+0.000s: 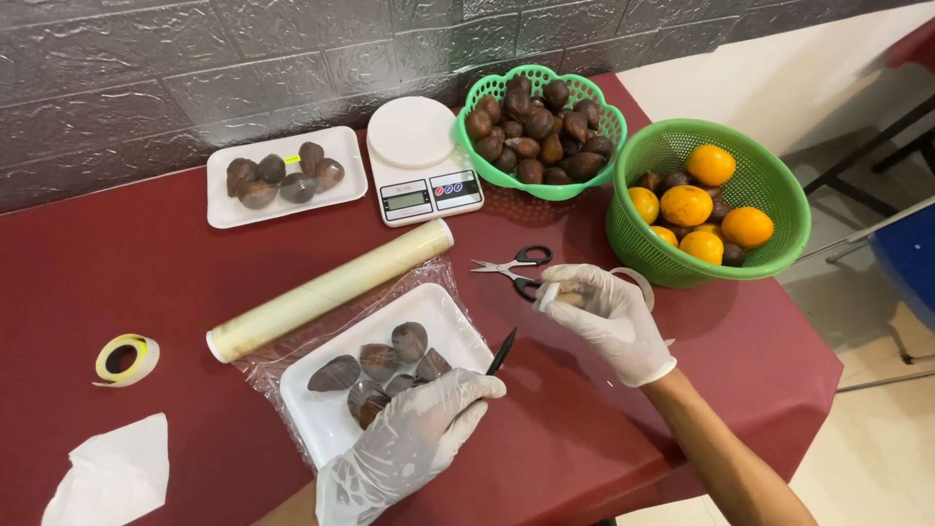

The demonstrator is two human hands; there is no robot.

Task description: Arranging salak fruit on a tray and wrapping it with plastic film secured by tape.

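My left hand [419,438], in a white glove, lies on the near right corner of a white foam tray [448,317]. The tray holds several brown scaly fruits [382,368] and rests on clear plastic wrap. A thin black pointed tool [503,352] sticks out past the fingertips; whether the hand grips it is unclear. My right hand [609,319], also gloved, is closed on a roll of clear tape [635,282]. It hovers just right of the black-handled scissors [514,267] lying on the red tablecloth.
A plastic-wrap roll [331,288] lies diagonally behind the tray. At the back stand a second tray of fruit [284,177], a white kitchen scale [421,161], a green basket of brown fruit [539,127] and a green basket of oranges [711,200]. A sticker roll [127,358] and tissue [112,477] lie left.
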